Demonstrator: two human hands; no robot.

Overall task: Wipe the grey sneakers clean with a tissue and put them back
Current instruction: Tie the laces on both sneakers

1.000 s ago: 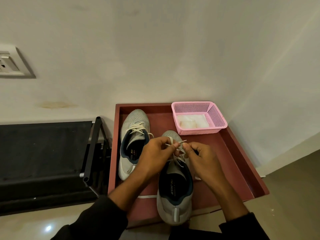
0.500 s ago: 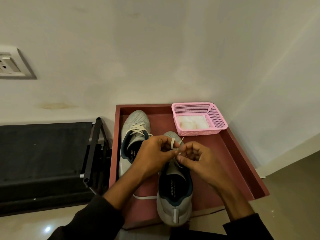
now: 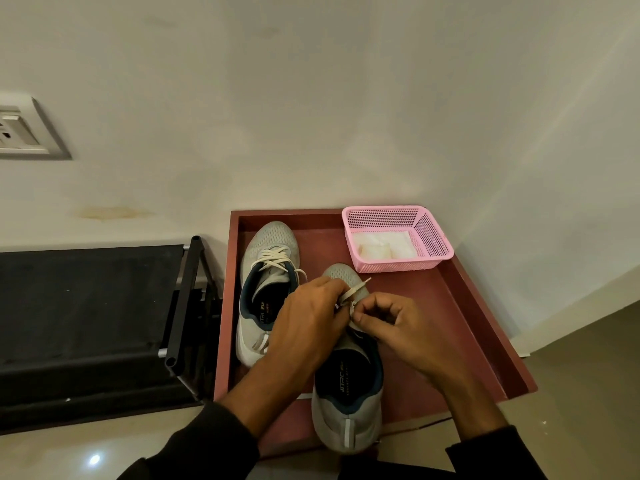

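Up close, both hands work the white lace of the nearer grey sneaker, which lies in the red tray with its heel over the tray's 6 o'clock edge. The left hand and the right hand each pinch the lace. The second sneaker lies at 10 o'clock of them; at 1 o'clock, a pink basket holds tissues.

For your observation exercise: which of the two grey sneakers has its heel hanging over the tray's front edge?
The right sneaker, whose laces both hands are working. The left sneaker lies wholly inside the tray.
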